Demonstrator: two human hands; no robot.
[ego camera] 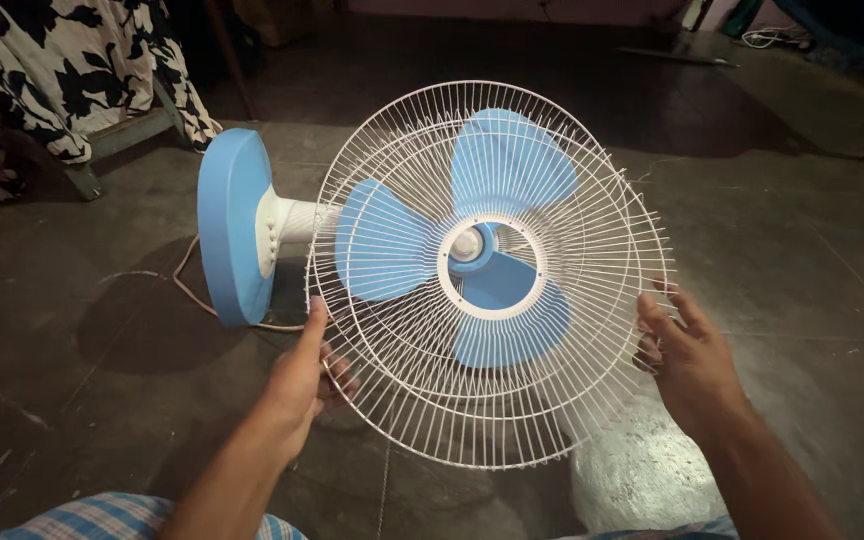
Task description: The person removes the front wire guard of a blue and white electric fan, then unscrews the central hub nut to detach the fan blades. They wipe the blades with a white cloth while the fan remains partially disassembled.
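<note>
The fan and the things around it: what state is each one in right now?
Fan: lying on its side on the floor, blue base upright.
Front grille: loose, off-centre over the rear one.
Blades: sharp in the picture, apparently not spinning.
Cord: slack on the floor.
Left hand: grip closed on the grille rim.
Right hand: open, fingers against the grille rim.
Patterned cloth: draped over a bench.

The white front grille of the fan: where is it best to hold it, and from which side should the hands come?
Probably at the outer rim of the front grille, from two opposite sides, as the left hand and right hand do now. The rim ring looks the stiffest part; the thin radial wires would likely bend, and the centre ring sits just over the blue blades.
</note>
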